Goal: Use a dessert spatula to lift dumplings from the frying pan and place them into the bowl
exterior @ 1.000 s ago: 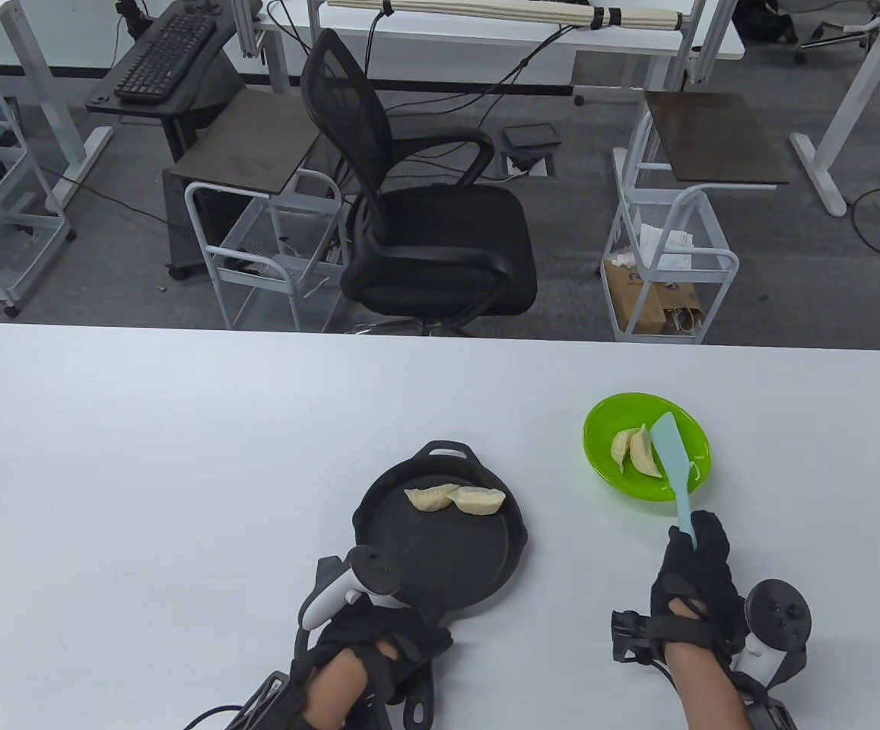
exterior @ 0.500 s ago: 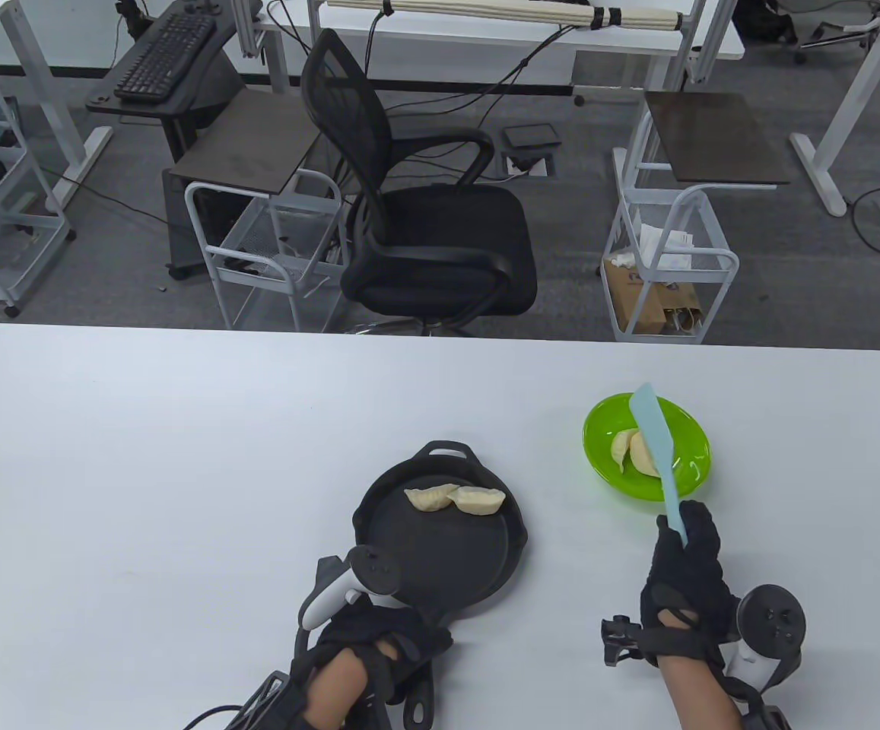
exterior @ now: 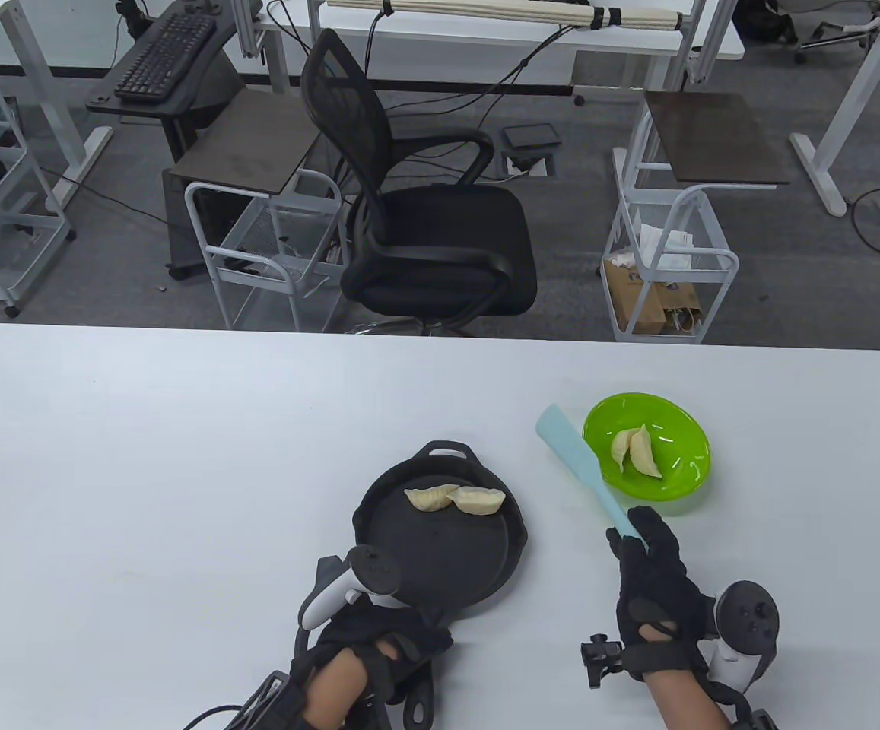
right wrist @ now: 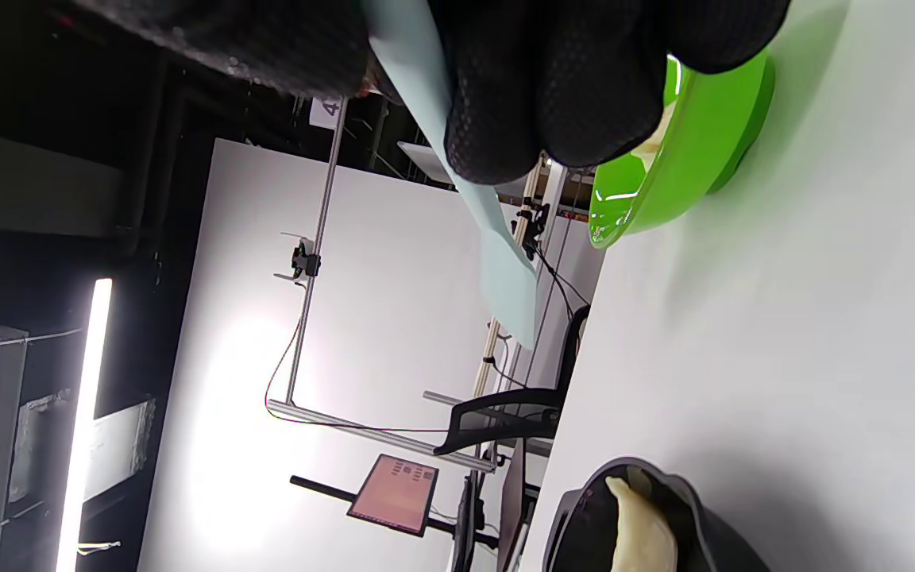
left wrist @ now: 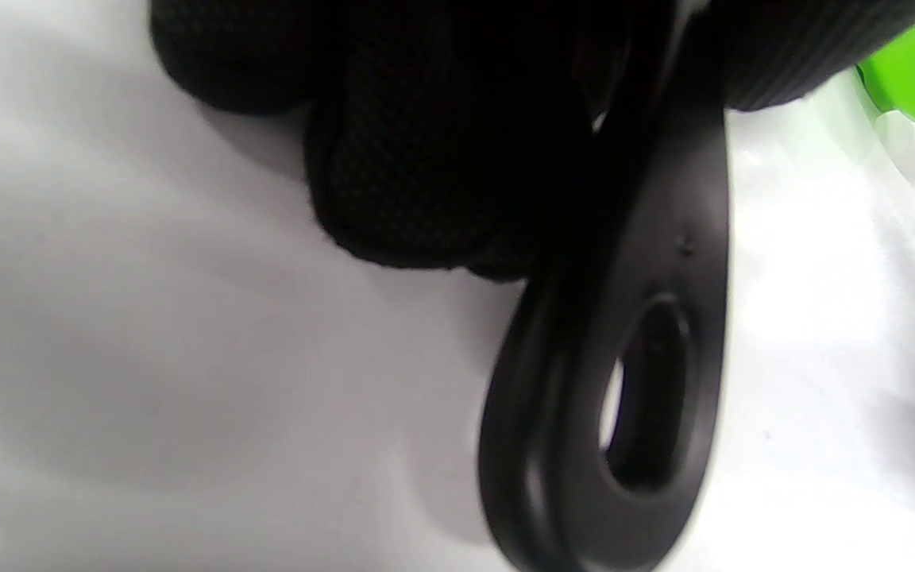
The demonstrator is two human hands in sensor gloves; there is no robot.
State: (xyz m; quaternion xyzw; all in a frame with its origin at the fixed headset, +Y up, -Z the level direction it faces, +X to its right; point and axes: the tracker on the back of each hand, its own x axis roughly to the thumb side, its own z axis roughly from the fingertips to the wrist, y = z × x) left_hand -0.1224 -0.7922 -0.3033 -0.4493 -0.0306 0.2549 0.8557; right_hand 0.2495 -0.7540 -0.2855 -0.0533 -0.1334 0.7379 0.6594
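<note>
Gripping the pale blue dessert spatula by the lower end of its handle, the right hand has fingers and thumb curled round it; the blade slants up and away to that hand's left, lifted off the table and just left of the green bowl. Two dumplings in the bowl lie against each other ahead of the right hand. In the right wrist view the fingers hide most of the handle, and only part of the bowl's rim shows.

The left hand closes round the handle of the black frying pan, its fingers wrapped over it; in the left wrist view the glove blocks the pan itself, leaving only the looped handle end visible, blurred. Two dumplings in the pan sit side by side, touching, at the pan's far side from that hand. Both forearms are cut off by the bottom edge of the table view.
</note>
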